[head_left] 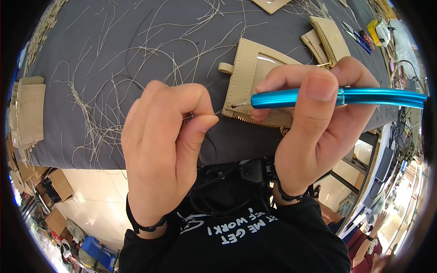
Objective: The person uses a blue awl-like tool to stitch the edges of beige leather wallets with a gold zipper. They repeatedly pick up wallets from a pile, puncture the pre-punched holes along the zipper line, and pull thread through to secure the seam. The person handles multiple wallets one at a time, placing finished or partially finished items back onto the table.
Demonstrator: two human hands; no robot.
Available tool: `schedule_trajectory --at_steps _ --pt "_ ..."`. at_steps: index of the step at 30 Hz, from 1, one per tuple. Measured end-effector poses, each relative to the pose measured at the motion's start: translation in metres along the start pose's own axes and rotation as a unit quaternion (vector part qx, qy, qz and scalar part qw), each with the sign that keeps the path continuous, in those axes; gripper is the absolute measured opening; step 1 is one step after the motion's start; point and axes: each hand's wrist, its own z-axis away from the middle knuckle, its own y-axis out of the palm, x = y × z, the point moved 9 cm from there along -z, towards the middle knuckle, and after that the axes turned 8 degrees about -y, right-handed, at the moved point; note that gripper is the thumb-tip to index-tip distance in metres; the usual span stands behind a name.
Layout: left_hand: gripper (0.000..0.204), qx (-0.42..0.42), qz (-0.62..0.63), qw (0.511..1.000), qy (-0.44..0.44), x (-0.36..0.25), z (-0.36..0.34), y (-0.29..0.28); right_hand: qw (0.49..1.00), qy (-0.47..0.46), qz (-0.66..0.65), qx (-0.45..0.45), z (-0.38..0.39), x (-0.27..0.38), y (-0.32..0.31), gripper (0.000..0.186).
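In the head view, the right grip is closed around a blue tool, thumb on top, its thin metal tip pointing left at the corner of a beige pouch. The pouch lies on the grey worktop, beneath and beyond the right fingers. Just left of that corner, the left grip pinches a fine strand between thumb and forefinger. White lettering shows on the black shirt; a faint mark on the stacked beige pieces is unreadable. The right hand hides part of the pouch, the tool's rear end fades into the dark rim, and another beige piece is cut off above.
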Motion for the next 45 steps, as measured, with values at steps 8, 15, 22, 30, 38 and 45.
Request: schedule_trajectory --at_steps 8,15,22,30,38,45 --pt "0.015 -0.010 0.007 1.000 0.009 0.001 0.001 -0.001 1.000 -0.012 0.011 0.007 0.000 0.000 0.002 0.028" --pt "0.013 -0.011 -0.005 1.000 0.000 0.000 0.001 -0.003 1.000 -0.014 0.005 0.008 0.001 0.001 -0.001 0.027" --pt "0.008 -0.010 0.010 1.000 0.010 -0.002 0.002 -0.006 0.998 -0.009 -0.059 0.004 0.001 0.000 0.004 0.026" --pt "0.008 -0.009 0.012 1.000 0.020 -0.002 0.003 -0.006 0.999 -0.012 -0.044 0.007 0.001 0.000 0.003 0.027" --pt "0.012 -0.126 -0.028 0.982 -0.135 0.015 0.010 -0.034 0.999 0.013 -0.024 -0.024 0.002 0.001 -0.005 0.029" --pt "0.057 0.063 -0.245 0.964 -0.087 -0.024 -0.009 -0.019 0.966 0.101 -0.191 -0.144 0.013 -0.005 -0.033 0.026"
